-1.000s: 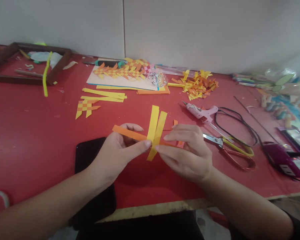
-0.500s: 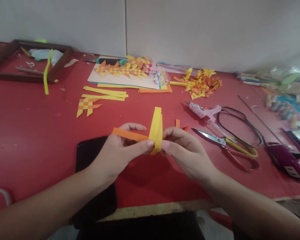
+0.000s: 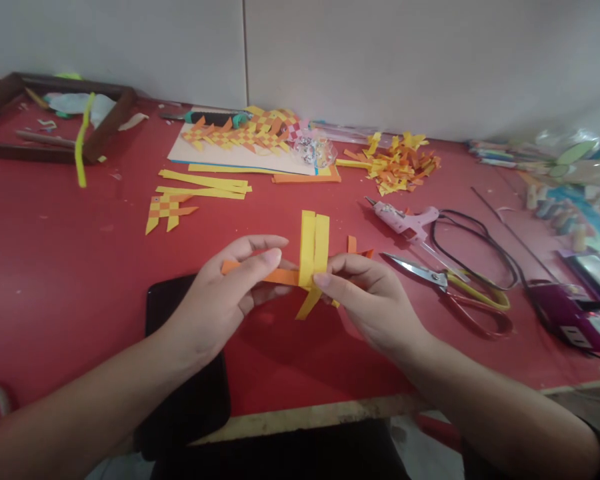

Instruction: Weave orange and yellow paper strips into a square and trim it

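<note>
Yellow paper strips [image 3: 315,247] are folded round an orange paper strip [image 3: 283,276] above the red table. Two yellow ends stand up side by side, and another slants down below the fold. My right hand [image 3: 365,290] pinches the yellow strips at the crossing, thumb in front, its fingers partly hidden behind. My left hand [image 3: 237,280] is open, thumb lifted and fingers apart, with the orange strip running loosely behind the thumb. A woven yellow and orange paper fish [image 3: 166,212] lies beyond my left hand. Scissors [image 3: 443,279] lie to the right of my right hand.
A pink glue gun [image 3: 405,220] lies with its cord trailing right. Behind are paper scraps [image 3: 403,163], woven fish on a white board [image 3: 240,157], and loose yellow strips [image 3: 205,183]. A black phone-like slab [image 3: 205,393] lies under my left wrist. A wooden frame [image 3: 25,152] stands far left.
My left thumb has come off the yellow strips and lifted. The two yellow ends, overlapping before, now stand side by side. My right thumb has moved up onto the crossing.
</note>
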The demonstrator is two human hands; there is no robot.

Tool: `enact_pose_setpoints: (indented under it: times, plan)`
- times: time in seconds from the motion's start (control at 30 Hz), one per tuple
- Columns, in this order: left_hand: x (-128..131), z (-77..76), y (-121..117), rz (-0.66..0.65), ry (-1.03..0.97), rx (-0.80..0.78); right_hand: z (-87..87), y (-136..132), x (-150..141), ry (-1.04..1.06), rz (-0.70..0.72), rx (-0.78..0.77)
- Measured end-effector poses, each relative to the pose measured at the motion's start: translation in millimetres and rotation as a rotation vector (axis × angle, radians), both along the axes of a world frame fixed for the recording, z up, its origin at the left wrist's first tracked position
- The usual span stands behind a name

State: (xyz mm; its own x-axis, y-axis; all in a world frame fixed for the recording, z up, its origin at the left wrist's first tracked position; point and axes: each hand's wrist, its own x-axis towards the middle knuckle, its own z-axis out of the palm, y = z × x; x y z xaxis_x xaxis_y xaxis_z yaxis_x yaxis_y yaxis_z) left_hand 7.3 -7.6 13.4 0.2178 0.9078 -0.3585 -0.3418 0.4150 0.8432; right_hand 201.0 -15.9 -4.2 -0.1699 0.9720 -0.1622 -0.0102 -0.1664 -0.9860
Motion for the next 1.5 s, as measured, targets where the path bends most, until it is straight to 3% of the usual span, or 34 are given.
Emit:
enact_pose_setpoints:
  times: [0.13,0.17,0.23,0.33,0.47,0.63,1.07,1.5]
  plan:
    - [-15,12.1,14,0.109,0.193,0.127,0.7,-1,0,0.002,0.019,0.004]
    - [-18,13.2,16,0.077,0.28,0.142,1.5,-2,-1,-0.001,0.036,0.002]
    - [-22,12.8,17,-0.075,0.44,0.17,3.2,-2,-2,-0.015,0.08,-0.013]
    - [-20,7.5,12,-0.316,0.503,0.172,4.5,-2,-4,-0.055,0.139,-0.029]
    - [-13,-1.7,3,-0.358,0.496,0.219,4.0,0,-5,-0.089,0.152,-0.007]
    - [-8,-7.9,0,-0.303,0.495,0.285,3.9,2,-5,-0.101,0.148,-0.005]
    - [-7,-5.9,-1,-0.296,0.433,0.242,7.2,2,-5,-0.13,0.148,0.005]
    - [-6,-4.7,-1,-0.337,0.379,0.23,2.8,2,-3,-0.051,0.158,-0.092]
